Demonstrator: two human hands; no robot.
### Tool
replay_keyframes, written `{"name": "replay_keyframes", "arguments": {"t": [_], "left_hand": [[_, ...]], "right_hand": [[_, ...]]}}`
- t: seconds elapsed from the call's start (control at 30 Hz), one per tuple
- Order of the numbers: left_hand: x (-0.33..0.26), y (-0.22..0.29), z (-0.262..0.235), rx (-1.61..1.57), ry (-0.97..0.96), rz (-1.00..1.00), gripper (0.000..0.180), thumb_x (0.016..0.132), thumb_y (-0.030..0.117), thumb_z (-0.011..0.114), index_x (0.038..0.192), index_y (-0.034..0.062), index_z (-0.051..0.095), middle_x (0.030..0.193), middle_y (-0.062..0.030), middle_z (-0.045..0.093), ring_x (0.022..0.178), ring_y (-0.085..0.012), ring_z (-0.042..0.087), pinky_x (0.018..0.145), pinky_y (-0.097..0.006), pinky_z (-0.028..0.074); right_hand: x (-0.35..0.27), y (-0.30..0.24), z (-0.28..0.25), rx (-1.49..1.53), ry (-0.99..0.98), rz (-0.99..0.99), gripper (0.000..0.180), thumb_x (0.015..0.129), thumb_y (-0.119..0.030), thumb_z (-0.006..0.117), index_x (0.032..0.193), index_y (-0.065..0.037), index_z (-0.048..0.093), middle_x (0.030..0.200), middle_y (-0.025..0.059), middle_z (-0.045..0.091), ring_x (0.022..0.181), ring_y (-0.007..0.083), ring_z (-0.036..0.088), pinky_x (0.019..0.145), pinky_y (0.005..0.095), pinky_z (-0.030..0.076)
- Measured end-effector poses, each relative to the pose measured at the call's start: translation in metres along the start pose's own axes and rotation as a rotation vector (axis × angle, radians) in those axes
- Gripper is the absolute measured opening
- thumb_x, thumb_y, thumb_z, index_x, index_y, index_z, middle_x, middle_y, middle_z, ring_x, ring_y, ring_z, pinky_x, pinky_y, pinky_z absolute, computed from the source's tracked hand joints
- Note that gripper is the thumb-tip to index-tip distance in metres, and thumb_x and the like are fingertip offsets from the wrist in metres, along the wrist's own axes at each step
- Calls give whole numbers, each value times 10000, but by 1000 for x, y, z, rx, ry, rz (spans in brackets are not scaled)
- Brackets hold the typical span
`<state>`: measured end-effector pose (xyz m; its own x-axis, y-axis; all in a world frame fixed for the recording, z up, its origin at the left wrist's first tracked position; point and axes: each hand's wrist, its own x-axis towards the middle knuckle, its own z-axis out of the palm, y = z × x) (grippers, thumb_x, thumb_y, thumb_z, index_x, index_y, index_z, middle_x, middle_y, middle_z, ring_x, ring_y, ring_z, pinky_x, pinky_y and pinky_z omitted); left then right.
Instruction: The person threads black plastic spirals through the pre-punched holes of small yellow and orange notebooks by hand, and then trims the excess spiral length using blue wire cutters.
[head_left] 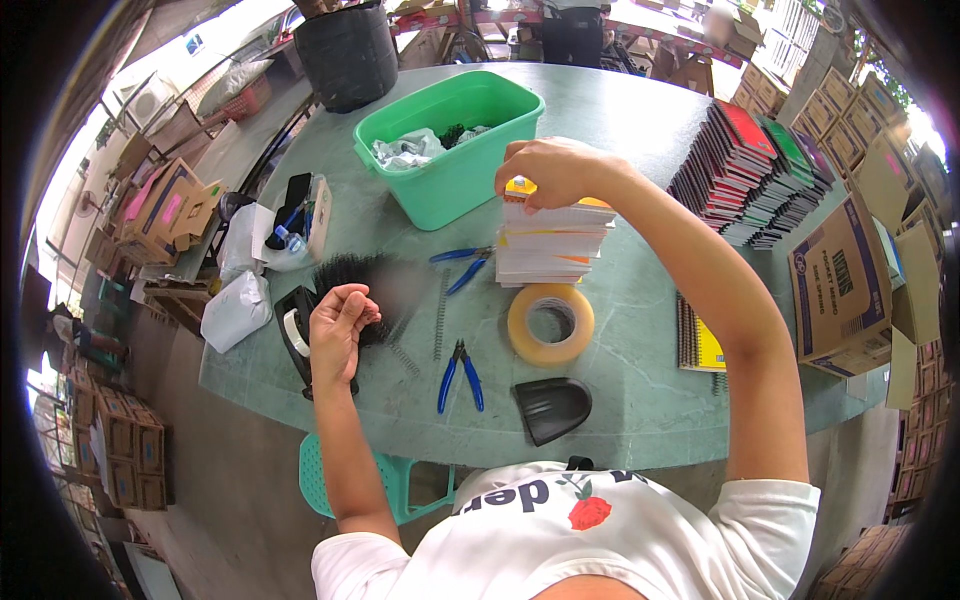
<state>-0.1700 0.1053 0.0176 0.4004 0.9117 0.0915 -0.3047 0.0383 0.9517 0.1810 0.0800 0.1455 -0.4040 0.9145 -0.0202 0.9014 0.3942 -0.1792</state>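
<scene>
So the right hand (548, 172) is reaching out over the green surface (640, 400) and sits on top of a stack of paper pads (553, 243), fingers curled down and gripping the top edge of the stack, right where a bit of yellow-orange cover shows. The stack stands upright and neat, directly under that hand.

The left hand (338, 325) is closer to the body and off to the left, fingers bunched together, pinching what looks like a thin black wire coil (368, 313) out of a fuzzy black pile of coils (362, 280) that lies just beyond and beside it. Can't really tell how many pieces it's got, it's blurry there. Right under that hand is a black tape dispenser (295, 335).

Between the two hands you've got a blue pair of pliers (462, 268) lying just left of the stack, and a loose metal spiral (439, 315) stretched out on the surface. Nearer the body from the right hand there's a roll of tan tape (551, 323), another blue pair of cutters (459, 375) and a black scoop-shaped thing (552, 408).

Past the right hand sits a green plastic tub (452, 140) with crumpled stuff inside. Far to the right of it is a long row of spiral notebooks (760, 175), plus a yellow notebook (700, 340) and a cardboard box (842, 285).
</scene>
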Motion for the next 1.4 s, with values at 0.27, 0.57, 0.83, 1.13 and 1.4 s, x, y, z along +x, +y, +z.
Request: {"name": "replay_keyframes", "arguments": {"t": [0.27,0.57,0.83,1.13,1.4], "left_hand": [[-1,2,26,-111,48,1,220,923,244,571,976,32,600,779,-40,617,658,-114,591,572,-239,497],[-6,-6,101,380,-196,-68,333,864,181,662,1140,21,567,752,31,506,541,-17,429,401,-167,314],[-3,-26,179,45,-354,-82,550,790,166,742,1240,-16,483,1095,-59,519,630,-24,483,410,-153,348],[1,-19,216,-57,-269,-88,488,836,159,694,1230,-11,462,1049,-87,532,619,-54,523,387,-154,358],[-2,-29,193,143,-167,-110,194,863,138,626,1008,12,601,673,0,561,547,-61,524,429,-182,355]], "right_hand": [[-5,10,5,88,140,213,188,773,-76,644,957,-49,619,988,151,647,897,313,624,780,407,487],[-63,-36,18,192,985,85,136,836,-14,523,970,-20,546,838,129,633,778,319,625,656,389,486],[-93,-67,58,243,1219,27,151,826,27,545,970,-12,570,797,140,599,722,282,604,654,338,477],[-105,-51,44,1041,1599,142,188,939,-171,556,997,7,577,846,8,615,721,40,535,625,182,441],[-124,-54,122,1425,1589,193,178,917,-169,560,1045,-46,553,883,18,631,832,109,587,786,272,474]]}}
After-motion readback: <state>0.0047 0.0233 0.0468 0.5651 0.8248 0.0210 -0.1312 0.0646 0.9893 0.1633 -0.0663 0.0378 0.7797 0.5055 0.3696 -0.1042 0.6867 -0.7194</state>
